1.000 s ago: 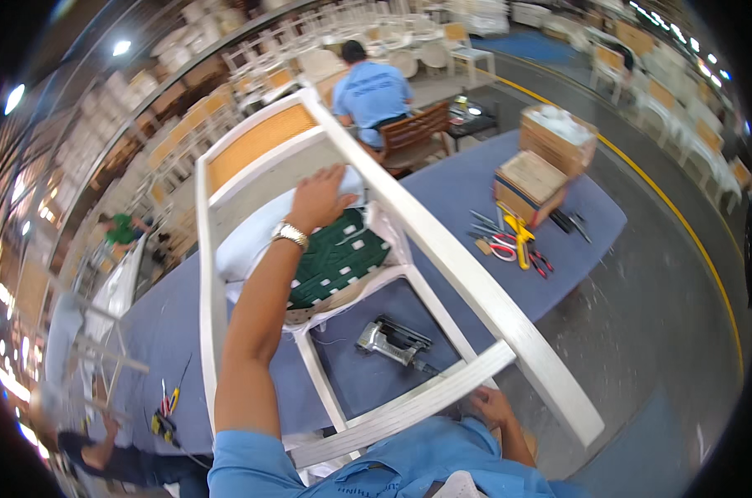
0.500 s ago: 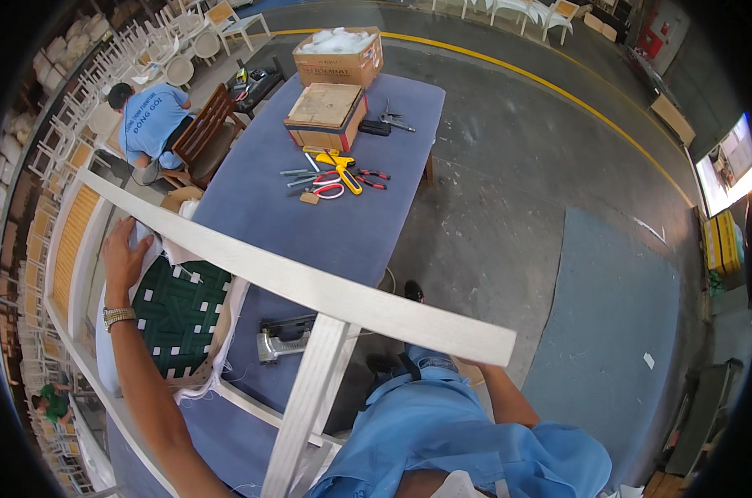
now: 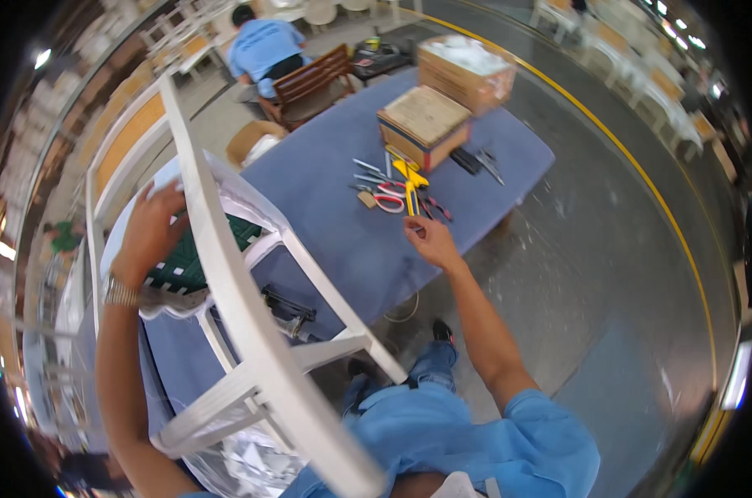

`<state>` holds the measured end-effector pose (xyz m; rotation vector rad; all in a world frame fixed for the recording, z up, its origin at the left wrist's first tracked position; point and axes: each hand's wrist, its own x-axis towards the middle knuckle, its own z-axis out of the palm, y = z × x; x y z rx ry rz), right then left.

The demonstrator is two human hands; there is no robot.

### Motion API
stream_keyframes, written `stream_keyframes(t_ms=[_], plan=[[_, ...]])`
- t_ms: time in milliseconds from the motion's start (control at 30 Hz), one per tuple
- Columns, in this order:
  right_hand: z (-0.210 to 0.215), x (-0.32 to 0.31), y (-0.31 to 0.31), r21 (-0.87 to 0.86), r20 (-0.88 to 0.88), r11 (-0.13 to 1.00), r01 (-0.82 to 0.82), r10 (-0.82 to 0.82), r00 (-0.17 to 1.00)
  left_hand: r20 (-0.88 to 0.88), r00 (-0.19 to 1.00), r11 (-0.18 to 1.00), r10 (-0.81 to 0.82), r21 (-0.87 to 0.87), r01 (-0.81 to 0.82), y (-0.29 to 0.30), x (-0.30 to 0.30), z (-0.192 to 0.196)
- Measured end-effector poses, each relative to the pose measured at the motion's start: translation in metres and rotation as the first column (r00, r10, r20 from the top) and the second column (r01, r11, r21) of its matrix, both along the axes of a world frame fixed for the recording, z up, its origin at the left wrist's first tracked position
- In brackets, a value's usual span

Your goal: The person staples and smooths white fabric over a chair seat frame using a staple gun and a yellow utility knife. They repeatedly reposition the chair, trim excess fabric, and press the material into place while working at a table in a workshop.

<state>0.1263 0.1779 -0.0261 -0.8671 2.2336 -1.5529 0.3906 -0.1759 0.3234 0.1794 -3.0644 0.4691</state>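
Note:
An upside-down or tipped white wooden chair (image 3: 200,187) lies across my left side, its long rail running toward me. Green webbing (image 3: 185,261) shows on the underside of its seat, with white fabric around the edge. My left hand (image 3: 153,228) is at the seat beside that rail, fingers curled against the chair; the fingertips are partly hidden. On the blue-grey table, my right hand (image 3: 430,239) pinches the near end of a yellow utility knife (image 3: 411,197). Red-handled scissors (image 3: 389,199) and several slim tools lie by the knife.
A staple gun (image 3: 286,311) lies behind the chair frame on the table (image 3: 310,199). Two cardboard boxes (image 3: 422,124) stand at its far end, with a black case (image 3: 466,161) beside them. A person in blue (image 3: 264,51) sits beyond a brown wooden chair (image 3: 314,83).
My right hand has come from beside my body to the yellow knife on the table. The view has turned left, and the chair's rail now points more steeply toward me.

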Motion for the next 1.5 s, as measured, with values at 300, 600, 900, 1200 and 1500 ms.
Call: stream_keyframes(t_ms=[300, 600, 900, 1200, 1500], plan=[[-0.053, -0.144, -0.116, 0.513, -0.452, 0.858, 0.022, 0.249, 0.857, -0.2, 0.672, 0.585, 0.713, 0.699, -0.412, 0.203, 0.148, -0.003], [-0.117, -0.223, -0.168, 0.786, -0.456, 0.618, 0.015, 0.564, 0.689, -0.546, 0.39, 0.663, 0.742, 0.507, -0.55, 0.229, 0.13, -0.015], [-0.085, -0.228, -0.196, 0.831, -0.361, 0.538, -0.137, 0.712, 0.603, -0.531, 0.318, 0.601, 0.785, 0.53, -0.598, 0.243, 0.137, -0.017], [-0.04, -0.236, -0.174, 0.369, -0.433, 0.867, -0.335, 0.479, 0.763, -0.492, 0.289, 0.537, 0.821, 0.496, -0.682, 0.245, 0.132, -0.019], [0.013, -0.223, -0.16, -0.086, 0.032, 0.842, -0.532, 0.536, 0.844, -0.324, 0.407, 0.52, 0.854, 0.502, -0.691, 0.251, 0.132, -0.005]])
